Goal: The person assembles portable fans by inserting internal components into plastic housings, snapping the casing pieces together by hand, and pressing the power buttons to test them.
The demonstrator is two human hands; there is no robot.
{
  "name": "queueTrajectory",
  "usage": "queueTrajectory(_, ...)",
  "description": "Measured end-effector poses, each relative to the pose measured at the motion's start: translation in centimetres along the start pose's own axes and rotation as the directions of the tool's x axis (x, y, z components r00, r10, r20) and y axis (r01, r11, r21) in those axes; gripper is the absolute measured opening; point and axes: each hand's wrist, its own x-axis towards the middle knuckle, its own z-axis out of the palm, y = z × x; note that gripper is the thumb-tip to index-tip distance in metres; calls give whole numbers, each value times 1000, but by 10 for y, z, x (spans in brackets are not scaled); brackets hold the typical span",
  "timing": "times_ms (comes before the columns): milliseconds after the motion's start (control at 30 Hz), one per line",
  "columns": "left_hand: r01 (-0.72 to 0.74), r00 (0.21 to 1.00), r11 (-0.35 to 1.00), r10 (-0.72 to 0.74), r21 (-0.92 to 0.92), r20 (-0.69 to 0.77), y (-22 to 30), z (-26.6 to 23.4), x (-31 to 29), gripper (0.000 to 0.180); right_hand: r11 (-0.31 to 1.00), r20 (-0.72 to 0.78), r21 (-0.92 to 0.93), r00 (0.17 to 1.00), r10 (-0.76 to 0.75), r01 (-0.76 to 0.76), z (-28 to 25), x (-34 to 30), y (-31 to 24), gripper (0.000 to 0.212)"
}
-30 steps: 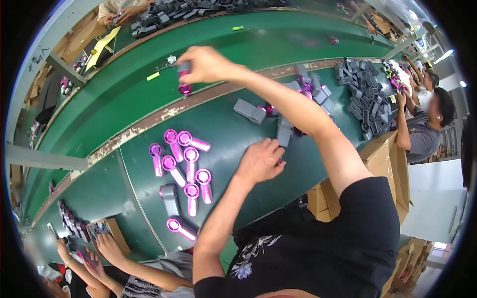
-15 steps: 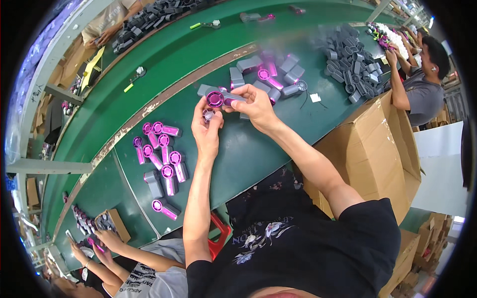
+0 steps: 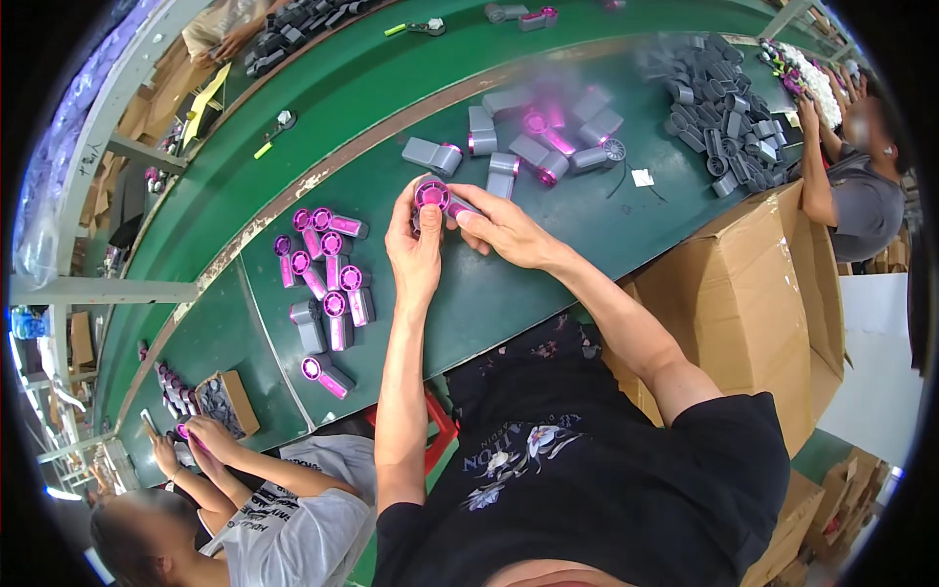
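Magenta fan [image 3: 431, 195] pinched by left hand [image 3: 416, 247], right hand [image 3: 514, 233]; tabletop [image 3: 489, 303] bare toward near edge.

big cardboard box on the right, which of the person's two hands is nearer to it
Right. The right hand, on the fan, is left of the big cardboard box; the left hand, also on the fan, is farther left.

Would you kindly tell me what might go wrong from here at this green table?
The left hand and right hand hold a pink-ringed piece, which might drop onto the table if their grip slips. The pink-and-grey pieces lying close together at the left could scatter if a forearm brushes them. Grey casings heaped near the cardboard box could perhaps slide towards it if bumped.
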Motion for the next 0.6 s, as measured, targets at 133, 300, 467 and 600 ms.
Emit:
queueTrajectory(133, 36, 999, 999, -37, 27, 24, 6, -3, -4, 56, 1000, 54, 7, 998, 21, -21, -4, -3, 2, 58)
queueTrajectory(300, 20, 999, 997, -23, 74, 40, 13, -2, -9, 55, 1000, 5, 11, 1000, -7, 7, 3, -5, 8, 59)
queueTrajectory(467, 34, 999, 997, -36, 67, 36, 17, -2, -12, 60, 999, -3, 41, 1000, -9, 9, 6, -7, 12, 59)
queueTrajectory(600, 78, 995, 996, -79, 32, 56, 20, -4, -14, 66, 998, 7, 59, 1000, -4, 4, 4, -8, 18, 59)
